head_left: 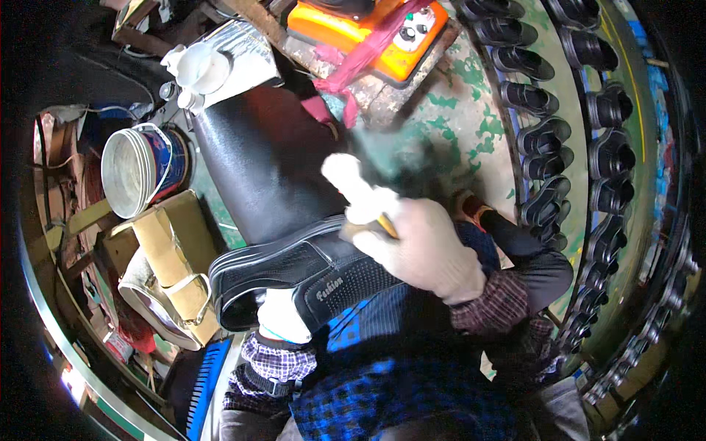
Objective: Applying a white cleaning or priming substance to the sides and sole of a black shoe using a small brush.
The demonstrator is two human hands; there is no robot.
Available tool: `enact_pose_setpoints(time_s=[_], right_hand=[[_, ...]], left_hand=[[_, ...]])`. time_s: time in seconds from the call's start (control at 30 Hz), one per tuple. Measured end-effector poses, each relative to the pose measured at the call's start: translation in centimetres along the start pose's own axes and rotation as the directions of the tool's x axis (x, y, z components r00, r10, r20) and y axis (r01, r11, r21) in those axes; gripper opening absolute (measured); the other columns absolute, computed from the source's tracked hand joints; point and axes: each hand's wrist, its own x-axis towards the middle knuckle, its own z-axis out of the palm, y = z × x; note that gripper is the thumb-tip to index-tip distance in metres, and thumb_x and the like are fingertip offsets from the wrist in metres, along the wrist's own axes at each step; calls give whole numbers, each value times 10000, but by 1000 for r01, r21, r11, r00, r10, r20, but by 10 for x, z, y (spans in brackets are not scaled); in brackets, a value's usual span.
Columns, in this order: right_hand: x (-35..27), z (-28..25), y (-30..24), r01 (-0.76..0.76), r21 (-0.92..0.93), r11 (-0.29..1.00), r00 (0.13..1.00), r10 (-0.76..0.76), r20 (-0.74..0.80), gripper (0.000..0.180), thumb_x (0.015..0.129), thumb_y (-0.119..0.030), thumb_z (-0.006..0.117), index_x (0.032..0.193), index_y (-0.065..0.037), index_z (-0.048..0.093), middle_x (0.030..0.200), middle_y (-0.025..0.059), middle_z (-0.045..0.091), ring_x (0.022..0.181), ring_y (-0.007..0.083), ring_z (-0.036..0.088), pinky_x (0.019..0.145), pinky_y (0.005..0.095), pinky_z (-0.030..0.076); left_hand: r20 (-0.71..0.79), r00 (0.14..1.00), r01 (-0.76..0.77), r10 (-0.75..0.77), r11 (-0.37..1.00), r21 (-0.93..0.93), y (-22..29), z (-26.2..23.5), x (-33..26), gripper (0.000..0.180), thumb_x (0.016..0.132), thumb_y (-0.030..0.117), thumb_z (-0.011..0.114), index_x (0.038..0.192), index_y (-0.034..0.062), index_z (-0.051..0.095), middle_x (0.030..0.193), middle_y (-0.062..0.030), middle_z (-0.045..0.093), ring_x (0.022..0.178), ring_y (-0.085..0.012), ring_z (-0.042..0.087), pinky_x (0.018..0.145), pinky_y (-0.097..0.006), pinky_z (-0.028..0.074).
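Note:
A black shoe [342, 287] with perforated panels and a thick sole lies tilted across my lap. My left hand [284, 314], in a white glove, grips it at its opening, with the fingers partly hidden. Over the shoe's upper side is my right hand [430, 250], also white-gloved and closed around a slim tool with a yellow stem [387, 226]. A blurred, fluffy white part [357, 184] extends beyond these fingers; I cannot tell exactly what it is. Just beyond the shoe stands a black padded surface [268, 158].
Several black shoes [544, 140] line racks at the right. A white bucket [132, 173] and cardboard box [173, 246] stand left. White containers [202, 70] sit on a silvery surface at the back, near an orange machine [397, 55] draped with pink cloth [368, 48].

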Motion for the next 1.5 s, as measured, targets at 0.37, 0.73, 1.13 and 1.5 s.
enact_pose_setpoints(time_s=[0.37,0.73,1.13,1.5], right_hand=[[-10,-13,12,-48,112,993,999,46,19,248,866,-343,704,967,-119,738,827,172,704,775,367,694,679,456,540],[25,28,9,302,-167,939,910,-336,-242,270,864,-328,703,853,-61,664,712,175,663,642,357,668,553,463,503],[25,22,8,301,-204,932,947,-317,-55,199,854,-230,737,1009,-117,683,868,150,694,762,321,698,661,409,534],[24,27,2,365,-168,916,876,-399,-270,278,864,-317,711,758,-65,656,669,163,651,595,370,653,554,475,511]], left_hand=[[-83,992,-73,99,959,274,3,-6,-5,400,965,232,559,1318,50,605,1284,-155,647,1169,-293,637,1042,-435,488],[-56,998,19,-27,989,-144,4,-2,2,383,957,221,572,1303,60,608,1293,-156,631,1187,-291,623,1035,-431,490],[-2,1000,30,-31,990,-138,1,0,-1,420,1012,209,505,1396,38,504,1389,-172,556,1255,-288,573,1063,-431,476],[37,994,110,-103,918,-380,-19,10,-8,453,1028,211,512,1438,24,465,1426,-179,533,1282,-274,558,1072,-422,473]])
